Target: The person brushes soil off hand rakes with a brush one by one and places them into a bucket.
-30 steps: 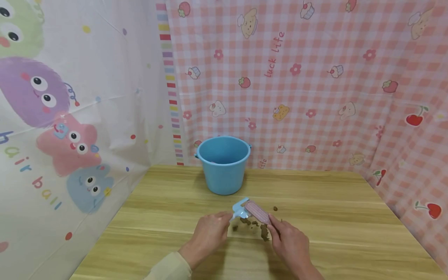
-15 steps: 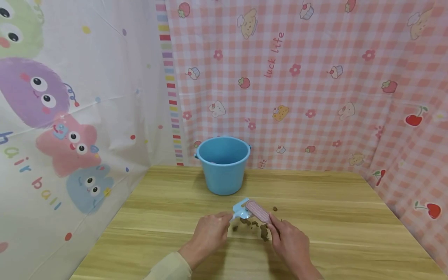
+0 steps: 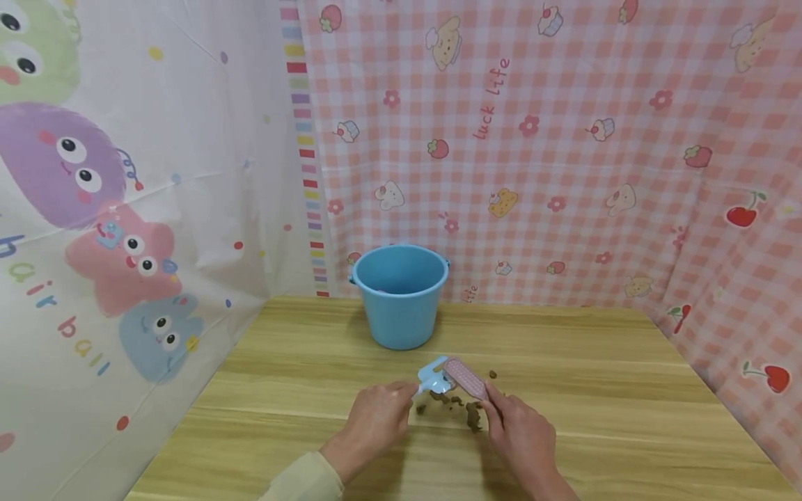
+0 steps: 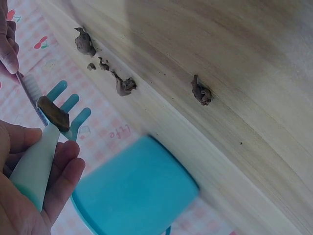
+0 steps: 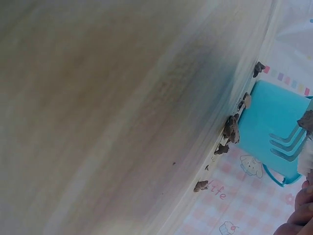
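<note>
My left hand (image 3: 379, 417) grips the pale handle of a small blue hand fork (image 4: 70, 103), its tines pointing away from the palm. A brown clump (image 4: 55, 113) sits on the fork's head. In my right hand (image 3: 521, 431) is a brush (image 3: 466, 379) with a pink textured back and white bristles. The brush head overlaps the fork in the head view; its bristles (image 4: 32, 88) lie close beside the clump in the left wrist view. Both tools are held over the wooden table, above several brown lumps (image 3: 473, 416).
Behind the tools a blue bucket (image 3: 402, 316) stands upright on the table (image 3: 301, 376), with something small and pinkish partly visible inside. One brown bit (image 3: 493, 374) lies apart to the right. Printed curtains (image 3: 545, 167) hang along the table's back and sides.
The brush and fork have shifted very slightly to the right together. Both hands keep their grips, and the brown lumps and bucket stay in place.
</note>
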`<move>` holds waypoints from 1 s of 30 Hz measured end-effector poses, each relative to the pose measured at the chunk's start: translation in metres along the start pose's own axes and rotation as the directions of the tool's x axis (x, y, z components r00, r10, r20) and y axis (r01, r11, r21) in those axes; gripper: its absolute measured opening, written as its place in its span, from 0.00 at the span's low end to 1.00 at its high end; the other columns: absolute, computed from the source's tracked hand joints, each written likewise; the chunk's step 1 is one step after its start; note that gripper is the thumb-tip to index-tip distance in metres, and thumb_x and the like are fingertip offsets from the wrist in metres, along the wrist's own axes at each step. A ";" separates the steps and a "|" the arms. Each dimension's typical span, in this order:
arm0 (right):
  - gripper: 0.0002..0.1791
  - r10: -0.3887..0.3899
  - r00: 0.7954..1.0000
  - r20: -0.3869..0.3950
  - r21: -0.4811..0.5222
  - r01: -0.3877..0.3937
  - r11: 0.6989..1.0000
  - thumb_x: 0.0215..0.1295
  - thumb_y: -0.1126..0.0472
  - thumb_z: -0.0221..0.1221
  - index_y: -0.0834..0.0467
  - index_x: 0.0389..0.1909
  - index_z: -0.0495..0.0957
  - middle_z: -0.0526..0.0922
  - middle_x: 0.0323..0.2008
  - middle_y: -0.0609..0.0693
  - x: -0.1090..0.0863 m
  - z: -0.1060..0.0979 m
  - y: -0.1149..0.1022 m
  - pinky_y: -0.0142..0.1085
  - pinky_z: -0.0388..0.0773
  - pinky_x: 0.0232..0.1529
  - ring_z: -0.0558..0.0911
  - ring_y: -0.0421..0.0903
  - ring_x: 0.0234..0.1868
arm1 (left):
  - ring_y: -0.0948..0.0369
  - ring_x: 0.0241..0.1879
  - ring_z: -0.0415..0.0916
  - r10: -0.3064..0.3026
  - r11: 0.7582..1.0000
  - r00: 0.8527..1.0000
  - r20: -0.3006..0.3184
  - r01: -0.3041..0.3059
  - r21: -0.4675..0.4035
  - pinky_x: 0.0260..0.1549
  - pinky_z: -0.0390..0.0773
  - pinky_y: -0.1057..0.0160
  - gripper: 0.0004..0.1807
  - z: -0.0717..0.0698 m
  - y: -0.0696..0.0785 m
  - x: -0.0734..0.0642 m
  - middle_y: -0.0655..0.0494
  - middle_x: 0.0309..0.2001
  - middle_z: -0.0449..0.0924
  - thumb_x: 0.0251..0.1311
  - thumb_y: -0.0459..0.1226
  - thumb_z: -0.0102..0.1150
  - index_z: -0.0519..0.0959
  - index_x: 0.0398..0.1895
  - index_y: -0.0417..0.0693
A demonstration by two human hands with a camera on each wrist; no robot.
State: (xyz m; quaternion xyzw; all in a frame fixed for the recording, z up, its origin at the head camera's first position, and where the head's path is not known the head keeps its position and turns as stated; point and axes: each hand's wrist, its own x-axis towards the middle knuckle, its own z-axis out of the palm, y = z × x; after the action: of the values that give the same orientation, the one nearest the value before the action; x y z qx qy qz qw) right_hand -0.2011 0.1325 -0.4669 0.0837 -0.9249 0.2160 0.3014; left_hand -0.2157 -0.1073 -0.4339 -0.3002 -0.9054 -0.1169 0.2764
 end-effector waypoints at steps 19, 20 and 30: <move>0.17 0.059 0.998 0.032 0.002 -0.059 0.998 0.64 0.57 0.65 0.56 0.53 0.84 0.78 0.21 0.46 0.002 -0.003 0.001 0.38 0.63 0.14 0.66 0.41 0.16 | 0.59 0.22 0.81 0.005 1.000 1.000 -0.002 -0.005 0.014 0.18 0.76 0.66 0.14 0.002 -0.001 -0.002 0.55 0.38 0.87 0.48 0.28 0.66 0.84 0.40 0.47; 0.17 0.064 0.997 0.039 0.002 -0.064 0.998 0.64 0.57 0.65 0.56 0.53 0.84 0.78 0.21 0.46 0.002 -0.003 0.002 0.37 0.63 0.14 0.66 0.41 0.15 | 0.60 0.22 0.81 0.006 1.000 1.000 -0.005 -0.006 0.015 0.17 0.75 0.67 0.14 0.002 -0.001 -0.002 0.55 0.38 0.87 0.48 0.28 0.66 0.84 0.40 0.47; 0.19 0.165 0.984 0.072 0.010 -0.166 0.986 0.67 0.57 0.63 0.57 0.56 0.82 0.83 0.26 0.52 0.004 -0.008 0.016 0.37 0.62 0.14 0.67 0.42 0.15 | 0.58 0.26 0.84 0.002 1.000 1.000 -0.018 -0.002 -0.007 0.20 0.79 0.64 0.14 -0.002 -0.001 -0.002 0.53 0.38 0.87 0.49 0.28 0.66 0.85 0.42 0.44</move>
State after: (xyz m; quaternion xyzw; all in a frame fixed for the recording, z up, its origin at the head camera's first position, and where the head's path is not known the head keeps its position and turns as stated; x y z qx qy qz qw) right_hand -0.2048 0.1502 -0.4637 0.0167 -0.9370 0.2445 0.2488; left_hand -0.2146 -0.1100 -0.4336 -0.3011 -0.9022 -0.1222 0.2836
